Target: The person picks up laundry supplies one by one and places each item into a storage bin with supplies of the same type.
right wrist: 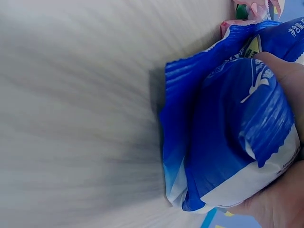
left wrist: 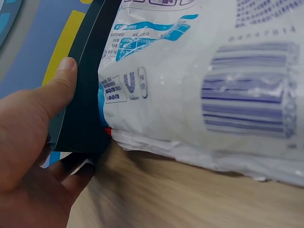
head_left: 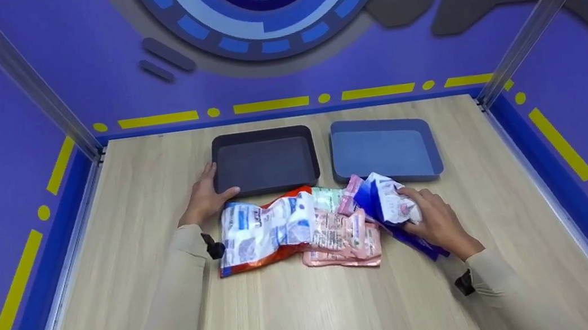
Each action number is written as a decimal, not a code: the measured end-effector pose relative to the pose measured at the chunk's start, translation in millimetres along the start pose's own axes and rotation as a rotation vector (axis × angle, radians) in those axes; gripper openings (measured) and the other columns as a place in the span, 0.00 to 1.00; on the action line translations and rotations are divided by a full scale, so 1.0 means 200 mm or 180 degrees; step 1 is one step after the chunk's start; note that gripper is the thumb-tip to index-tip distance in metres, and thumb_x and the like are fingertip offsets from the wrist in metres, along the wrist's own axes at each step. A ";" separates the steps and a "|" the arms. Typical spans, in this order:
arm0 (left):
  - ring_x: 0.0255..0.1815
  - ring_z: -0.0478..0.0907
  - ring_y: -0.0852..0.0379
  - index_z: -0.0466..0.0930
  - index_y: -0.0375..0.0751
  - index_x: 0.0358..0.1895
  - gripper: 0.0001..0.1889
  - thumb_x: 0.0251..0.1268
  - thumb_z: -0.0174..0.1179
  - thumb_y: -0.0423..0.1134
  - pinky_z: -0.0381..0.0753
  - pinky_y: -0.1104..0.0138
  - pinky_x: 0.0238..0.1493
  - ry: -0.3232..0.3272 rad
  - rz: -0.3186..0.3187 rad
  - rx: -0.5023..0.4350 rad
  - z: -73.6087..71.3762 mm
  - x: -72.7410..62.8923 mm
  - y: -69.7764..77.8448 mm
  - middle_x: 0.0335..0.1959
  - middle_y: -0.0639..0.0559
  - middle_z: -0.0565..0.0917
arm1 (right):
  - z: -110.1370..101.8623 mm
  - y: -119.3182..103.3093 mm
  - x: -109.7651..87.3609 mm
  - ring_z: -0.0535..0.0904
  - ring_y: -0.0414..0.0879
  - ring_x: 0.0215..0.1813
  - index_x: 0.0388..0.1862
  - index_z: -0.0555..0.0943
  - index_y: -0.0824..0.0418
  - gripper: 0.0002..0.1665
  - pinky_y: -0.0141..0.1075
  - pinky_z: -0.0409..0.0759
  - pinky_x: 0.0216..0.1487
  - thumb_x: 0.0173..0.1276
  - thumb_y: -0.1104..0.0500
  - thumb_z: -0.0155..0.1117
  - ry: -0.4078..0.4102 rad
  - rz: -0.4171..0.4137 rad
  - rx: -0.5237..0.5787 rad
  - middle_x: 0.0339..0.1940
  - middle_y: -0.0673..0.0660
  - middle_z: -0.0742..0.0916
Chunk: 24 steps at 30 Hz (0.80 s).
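Observation:
My left hand [head_left: 203, 198] grips the near left corner of the dark tray [head_left: 269, 189]; in the left wrist view the thumb lies on its wall and other fingers show under its edge. Beside that hand lies a large white bag with orange-red edges [head_left: 260, 232], its barcode [left wrist: 247, 90] visible up close. My right hand [head_left: 440, 220] holds a crumpled blue and white packet [head_left: 395, 202], thumb and fingers on opposite sides of it. A blue packet end [right wrist: 185, 95] juts toward the tabletop in the right wrist view.
Pink packets [head_left: 340, 238] overlap in the middle, with a pale green packet [head_left: 328, 199] behind them and a small pink-purple one [head_left: 351, 194] beside the blue packet. A blue-grey tray [head_left: 436, 155] stands right of the dark one. Blue walls [head_left: 284, 87] enclose the wooden table [head_left: 314, 321].

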State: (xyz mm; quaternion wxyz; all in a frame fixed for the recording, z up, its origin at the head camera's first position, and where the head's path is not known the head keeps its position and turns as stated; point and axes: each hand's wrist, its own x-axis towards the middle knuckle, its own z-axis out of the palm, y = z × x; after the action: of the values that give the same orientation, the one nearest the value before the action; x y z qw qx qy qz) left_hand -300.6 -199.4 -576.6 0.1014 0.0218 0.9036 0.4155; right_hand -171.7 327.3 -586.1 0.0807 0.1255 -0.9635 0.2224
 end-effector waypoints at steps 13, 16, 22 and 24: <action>0.85 0.38 0.44 0.41 0.43 0.85 0.50 0.72 0.65 0.52 0.45 0.49 0.82 0.0004 0.0086 0.0179 0.01 -0.01 -0.02 0.86 0.44 0.40 | 0.00 0.01 0.00 0.77 0.56 0.42 0.69 0.75 0.53 0.47 0.50 0.75 0.35 0.48 0.62 0.82 -0.0065 0.0042 0.0042 0.47 0.61 0.82; 0.85 0.38 0.43 0.41 0.42 0.85 0.50 0.72 0.65 0.51 0.45 0.48 0.82 0.0004 0.0107 0.0181 0.02 -0.02 -0.02 0.86 0.44 0.39 | 0.00 0.00 0.00 0.77 0.56 0.42 0.69 0.75 0.53 0.47 0.51 0.75 0.35 0.47 0.63 0.82 -0.0055 0.0034 0.0033 0.46 0.61 0.83; 0.85 0.38 0.43 0.41 0.41 0.84 0.51 0.71 0.66 0.50 0.45 0.48 0.82 0.0006 0.0170 0.0159 0.02 -0.01 -0.01 0.86 0.44 0.41 | -0.02 0.01 0.00 0.78 0.57 0.43 0.69 0.76 0.53 0.48 0.51 0.76 0.35 0.47 0.64 0.82 -0.0018 -0.0001 0.0039 0.47 0.61 0.83; 0.85 0.39 0.43 0.41 0.40 0.84 0.51 0.71 0.66 0.50 0.45 0.48 0.82 -0.0004 0.0168 0.0144 0.02 -0.01 0.00 0.86 0.44 0.41 | -0.02 0.01 0.00 0.78 0.57 0.44 0.69 0.76 0.53 0.48 0.52 0.76 0.36 0.47 0.64 0.82 -0.0010 -0.0005 0.0041 0.47 0.61 0.83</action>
State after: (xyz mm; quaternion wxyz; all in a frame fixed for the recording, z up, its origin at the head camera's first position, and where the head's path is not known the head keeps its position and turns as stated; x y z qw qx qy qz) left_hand -298.2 -197.1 -579.6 0.0905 0.0482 0.9118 0.3975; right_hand -172.5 330.5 -583.0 0.0786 0.1271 -0.9620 0.2284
